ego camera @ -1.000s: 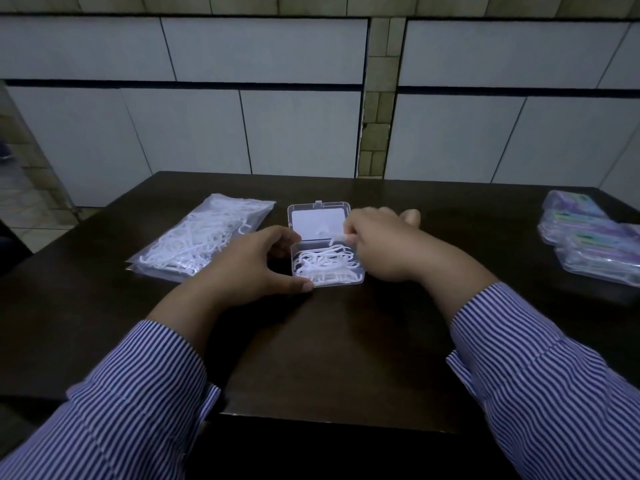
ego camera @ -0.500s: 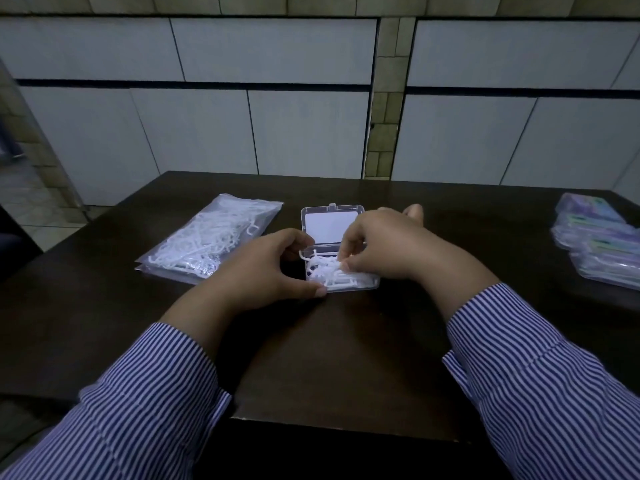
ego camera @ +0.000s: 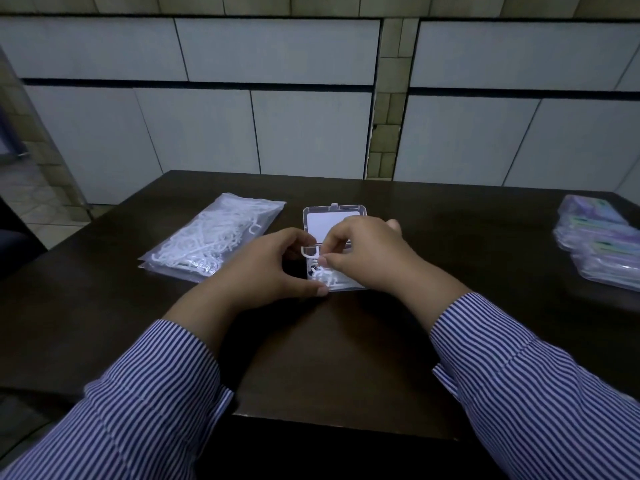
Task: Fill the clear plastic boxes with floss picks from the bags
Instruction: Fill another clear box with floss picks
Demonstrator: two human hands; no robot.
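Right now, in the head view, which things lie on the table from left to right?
bags of floss picks → left hand → clear plastic box, open, under both hands → right hand, pinching a floss pick → stack of packets at the table's right edge.

Both forearms reach forward, in blue-white striped sleeves, wrists bare. L hand [ego camera: 266,268] is curled, thumb stretched toward the R side, fingers bent at the top. R hand [ego camera: 367,254] is beside it, nearly touching, knuckles up, thumb and index tips pinched together. Both hands low, palms mostly facing down.
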